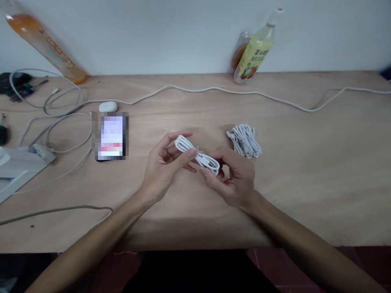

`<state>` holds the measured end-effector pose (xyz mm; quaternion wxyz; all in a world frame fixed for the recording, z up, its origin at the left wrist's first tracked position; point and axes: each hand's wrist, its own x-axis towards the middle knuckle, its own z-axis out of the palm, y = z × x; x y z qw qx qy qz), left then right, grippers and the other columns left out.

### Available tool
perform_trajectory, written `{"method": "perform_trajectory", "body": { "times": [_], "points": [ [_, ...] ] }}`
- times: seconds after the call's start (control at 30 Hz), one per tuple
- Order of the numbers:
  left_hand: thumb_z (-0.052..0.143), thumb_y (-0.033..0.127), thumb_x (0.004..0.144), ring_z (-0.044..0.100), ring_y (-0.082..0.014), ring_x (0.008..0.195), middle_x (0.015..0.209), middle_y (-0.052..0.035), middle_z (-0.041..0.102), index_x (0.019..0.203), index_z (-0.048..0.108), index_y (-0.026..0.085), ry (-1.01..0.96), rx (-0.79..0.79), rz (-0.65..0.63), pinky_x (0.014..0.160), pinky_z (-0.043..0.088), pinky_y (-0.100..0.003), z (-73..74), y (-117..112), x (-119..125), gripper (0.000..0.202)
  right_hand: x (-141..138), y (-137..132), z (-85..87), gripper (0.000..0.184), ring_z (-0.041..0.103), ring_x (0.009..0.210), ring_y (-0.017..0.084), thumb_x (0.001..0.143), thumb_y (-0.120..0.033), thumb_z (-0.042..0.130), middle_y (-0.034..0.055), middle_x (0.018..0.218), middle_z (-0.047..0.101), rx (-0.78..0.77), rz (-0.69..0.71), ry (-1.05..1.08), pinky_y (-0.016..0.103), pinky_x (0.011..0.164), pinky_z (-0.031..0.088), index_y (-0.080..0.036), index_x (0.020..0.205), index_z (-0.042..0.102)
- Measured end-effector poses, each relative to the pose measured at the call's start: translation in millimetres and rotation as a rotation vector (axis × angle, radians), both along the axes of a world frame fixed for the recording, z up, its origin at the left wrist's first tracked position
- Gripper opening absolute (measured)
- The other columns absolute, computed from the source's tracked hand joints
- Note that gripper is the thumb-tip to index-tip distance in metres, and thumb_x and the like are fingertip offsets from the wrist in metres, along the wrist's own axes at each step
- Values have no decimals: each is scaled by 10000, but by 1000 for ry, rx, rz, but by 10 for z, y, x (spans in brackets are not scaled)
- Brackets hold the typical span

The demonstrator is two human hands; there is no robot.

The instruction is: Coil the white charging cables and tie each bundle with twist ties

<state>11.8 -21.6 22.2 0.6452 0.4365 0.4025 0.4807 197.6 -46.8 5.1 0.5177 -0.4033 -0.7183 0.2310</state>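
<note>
A coiled white cable, bound at its middle by a thin tie, is held above the wooden table. My left hand pinches its left half between thumb and fingers. My right hand grips its right end with curled fingers. A second coiled white cable lies on the table just beyond my right hand, untouched.
A phone lies left of my hands, a small white case behind it. Loose white cords and a power strip crowd the left side. A long cord crosses the back. Two bottles lean on the wall.
</note>
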Motion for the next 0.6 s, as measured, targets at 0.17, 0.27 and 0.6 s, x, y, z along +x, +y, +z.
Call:
{"method": "perform_trajectory", "body": {
  "times": [0.17,0.27,0.6],
  "points": [
    [928,397,884,816,-188,756,761,13,810,1228,743,206,-8,-43,-61,639,623,-238,-3,-7,1,435,17,13,-18,113,479,514,116,999,-289,717,-42,662,615,41,-76,-35,275,494,402,-242,896,715],
    [927,443,891,806,-180,759,818,-19,837,1171,759,201,-19,-74,-98,628,602,-232,-31,-13,-3,406,24,25,-53,219,485,515,126,1052,-379,687,-37,641,605,90,-114,-52,285,495,399,-244,882,712],
    [990,429,835,714,-111,640,760,10,777,996,786,200,-189,-282,-187,595,515,-194,-66,-44,26,346,65,46,-65,469,511,549,139,1163,-561,484,-15,666,604,123,-25,-30,307,525,376,-237,879,670]
  ]
}}
